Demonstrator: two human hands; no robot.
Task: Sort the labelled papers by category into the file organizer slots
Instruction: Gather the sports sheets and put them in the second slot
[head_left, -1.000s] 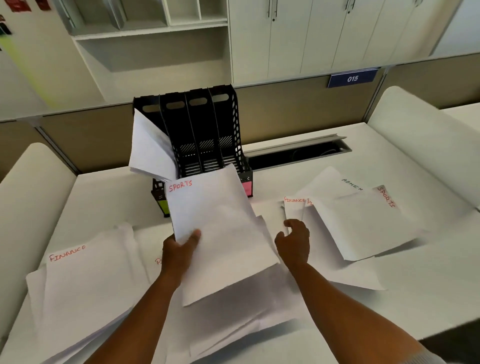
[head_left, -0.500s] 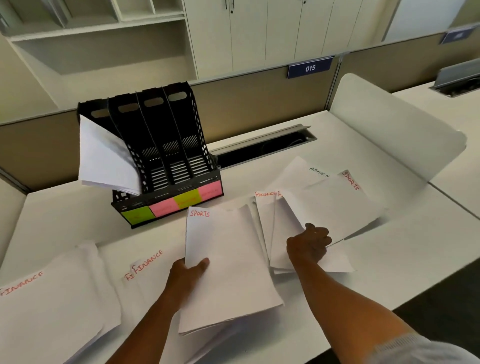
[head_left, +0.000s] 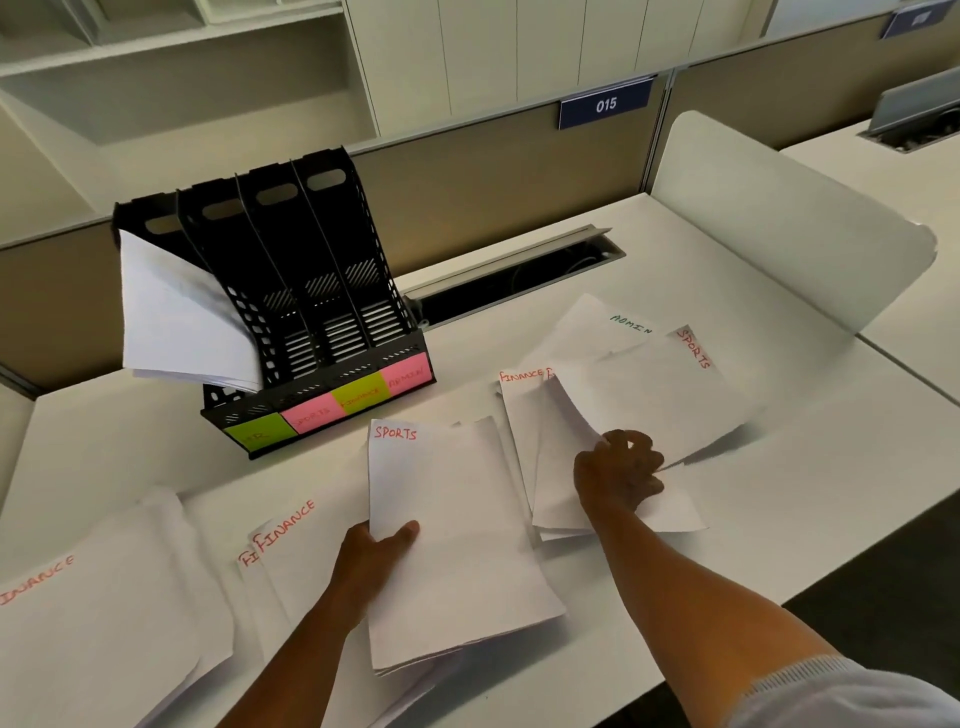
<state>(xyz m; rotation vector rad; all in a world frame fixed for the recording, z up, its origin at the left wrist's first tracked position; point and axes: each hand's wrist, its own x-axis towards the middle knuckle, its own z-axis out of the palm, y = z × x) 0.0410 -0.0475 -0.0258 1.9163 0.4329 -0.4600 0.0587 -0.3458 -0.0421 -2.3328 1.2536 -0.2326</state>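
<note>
My left hand grips a small stack of white sheets headed SPORTS, held low over the desk in front of me. To its right, my right hand pinches the near corner of another SPORTS sheet and lifts its edge off a spread of papers. A FINANCE sheet and an ADMIN sheet lie under it. The black file organizer stands at the back left with four slots tagged by green and pink notes. White papers lean out of its leftmost slot.
More FINANCE sheets and a further FINANCE pile cover the desk's near left. An open cable trough runs behind the papers. A white curved divider bounds the right side, a tan partition the back.
The SPORTS stack in my left hand came down from in front of the organizer to low over the desk. My right hand reached right and took hold of the other SPORTS sheet.
</note>
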